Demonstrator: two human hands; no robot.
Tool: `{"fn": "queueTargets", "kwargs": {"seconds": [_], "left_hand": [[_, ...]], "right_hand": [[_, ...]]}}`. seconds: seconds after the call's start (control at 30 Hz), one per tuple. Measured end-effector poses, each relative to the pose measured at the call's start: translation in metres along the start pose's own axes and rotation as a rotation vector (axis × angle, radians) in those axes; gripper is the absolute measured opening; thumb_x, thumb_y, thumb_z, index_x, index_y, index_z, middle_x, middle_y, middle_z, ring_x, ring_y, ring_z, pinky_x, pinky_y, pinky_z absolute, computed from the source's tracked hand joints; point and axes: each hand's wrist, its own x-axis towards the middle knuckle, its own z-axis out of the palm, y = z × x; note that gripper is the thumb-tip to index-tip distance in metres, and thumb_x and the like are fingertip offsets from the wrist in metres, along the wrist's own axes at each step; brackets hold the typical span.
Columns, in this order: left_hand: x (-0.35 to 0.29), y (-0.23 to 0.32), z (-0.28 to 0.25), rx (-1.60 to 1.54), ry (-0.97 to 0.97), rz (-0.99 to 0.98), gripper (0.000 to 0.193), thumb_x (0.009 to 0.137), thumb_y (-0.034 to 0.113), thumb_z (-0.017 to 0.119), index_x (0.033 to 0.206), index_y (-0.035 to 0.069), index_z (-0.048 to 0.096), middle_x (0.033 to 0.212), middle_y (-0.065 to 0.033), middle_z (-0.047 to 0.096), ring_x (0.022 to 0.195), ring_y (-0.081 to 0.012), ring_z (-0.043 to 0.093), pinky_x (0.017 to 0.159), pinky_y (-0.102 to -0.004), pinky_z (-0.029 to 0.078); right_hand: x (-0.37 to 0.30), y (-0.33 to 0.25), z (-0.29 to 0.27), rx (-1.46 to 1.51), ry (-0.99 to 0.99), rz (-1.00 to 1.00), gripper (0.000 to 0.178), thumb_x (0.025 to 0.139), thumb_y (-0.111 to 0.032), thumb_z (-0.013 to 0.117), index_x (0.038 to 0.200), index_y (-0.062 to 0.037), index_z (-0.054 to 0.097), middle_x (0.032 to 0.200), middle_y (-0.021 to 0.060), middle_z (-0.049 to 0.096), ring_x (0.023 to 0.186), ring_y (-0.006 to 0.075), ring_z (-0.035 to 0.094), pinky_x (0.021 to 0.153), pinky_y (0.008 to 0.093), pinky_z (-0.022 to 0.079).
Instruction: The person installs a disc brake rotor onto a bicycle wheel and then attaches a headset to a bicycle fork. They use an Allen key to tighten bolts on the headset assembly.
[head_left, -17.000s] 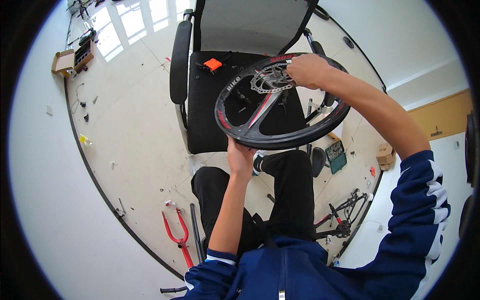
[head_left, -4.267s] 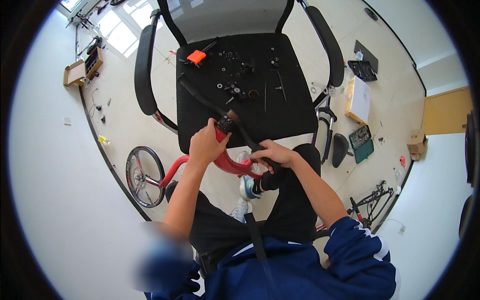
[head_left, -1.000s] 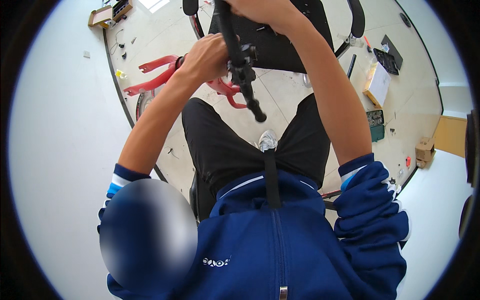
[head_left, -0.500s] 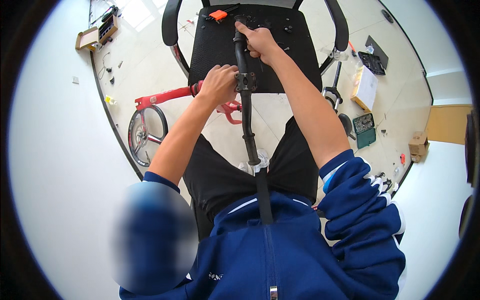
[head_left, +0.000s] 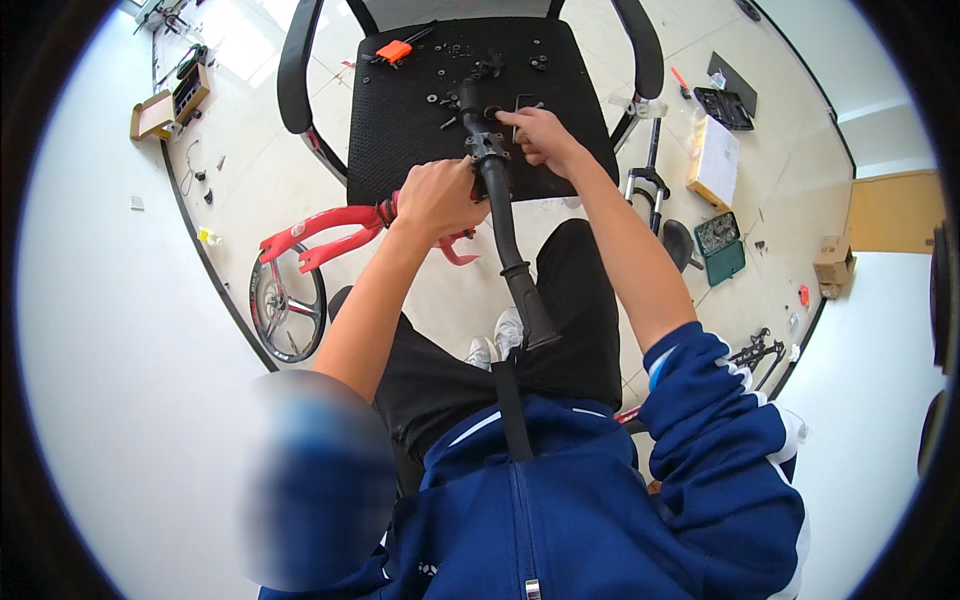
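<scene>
A bent black handlebar [head_left: 503,220] slants from the seat of a black chair [head_left: 385,160] toward my lap, with a bolted clamp [head_left: 487,147] at its middle. Just left of that clamp, my left hand [head_left: 437,197] is closed around what looks like the handlebar stem, mostly hidden by the fingers. A red bicycle fork [head_left: 325,232] sticks out to the left beyond this hand. Beside the bar's far half, my right hand [head_left: 543,138] has its fingers curled, with thumb and index finger at a small black ring [head_left: 491,112].
Small bolts and washers [head_left: 445,98] and an orange tool [head_left: 394,51] lie on the seat. Chair armrests [head_left: 297,70] rise at both sides. A wheel [head_left: 287,310] rests at left; a suspension fork [head_left: 650,180], a white box [head_left: 714,160] and a green case [head_left: 722,248] lie at right.
My right hand has left the bar's far end and come nearer, to the small ring. The handlebar has tilted, its near end now larger and farther right. The red fork has turned, showing both legs.
</scene>
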Motion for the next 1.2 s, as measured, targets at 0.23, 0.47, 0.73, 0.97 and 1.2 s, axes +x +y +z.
{"fn": "queueTargets", "kwargs": {"seconds": [0.23,0.47,0.73,0.97,1.2], "left_hand": [[0.005,-0.008,0.008,-0.016,0.012,-0.117,0.059,0.078,0.063,0.069,0.072,0.004,0.071,0.068,-0.0152,0.066,0.071,-0.0355,0.068,0.069,-0.0437,0.053],[-0.005,-0.019,0.007,-0.036,0.044,-0.006,0.038,0.079,0.046,0.073,0.097,0.012,0.07,0.082,-0.0126,0.07,0.079,-0.0353,0.068,0.072,-0.0437,0.053],[-0.008,-0.022,0.003,-0.018,-0.082,0.0,0.045,0.078,0.049,0.077,0.101,0.012,0.068,0.081,-0.0097,0.07,0.079,-0.0327,0.069,0.071,-0.0407,0.053],[-0.008,-0.033,0.002,-0.071,-0.023,0.022,0.042,0.08,0.046,0.077,0.104,0.013,0.067,0.083,-0.0084,0.072,0.08,-0.0314,0.07,0.068,-0.0391,0.053],[-0.011,-0.035,-0.003,-0.089,-0.025,0.033,0.038,0.081,0.039,0.077,0.105,0.012,0.065,0.081,-0.0082,0.071,0.078,-0.0312,0.07,0.067,-0.0382,0.054]], "right_hand": [[0.004,0.066,-0.068,-0.021,0.206,-0.084,0.024,0.093,-0.023,0.066,0.102,-0.0008,0.068,0.067,0.0023,0.053,0.047,0.0089,0.042,0.041,0.026,0.031],[0.004,0.074,-0.045,-0.397,0.448,-0.325,0.031,0.089,-0.028,0.067,0.102,-0.0004,0.072,0.098,0.0179,0.073,0.095,0.0307,0.07,0.085,0.0365,0.052],[-0.045,0.073,0.003,-0.066,-0.012,-0.346,0.025,0.097,-0.02,0.057,0.096,0.0021,0.068,0.079,0.0088,0.067,0.072,0.0153,0.062,0.067,0.0304,0.05],[-0.082,0.068,0.044,-0.025,-0.077,-0.53,0.018,0.1,-0.015,0.053,0.098,0.0018,0.059,0.075,0.0073,0.06,0.065,0.0152,0.052,0.062,0.0311,0.045],[-0.077,0.072,0.053,-0.045,-0.061,-0.573,0.017,0.101,-0.015,0.054,0.101,0.0009,0.058,0.078,0.011,0.063,0.068,0.0195,0.057,0.065,0.0322,0.047]]}}
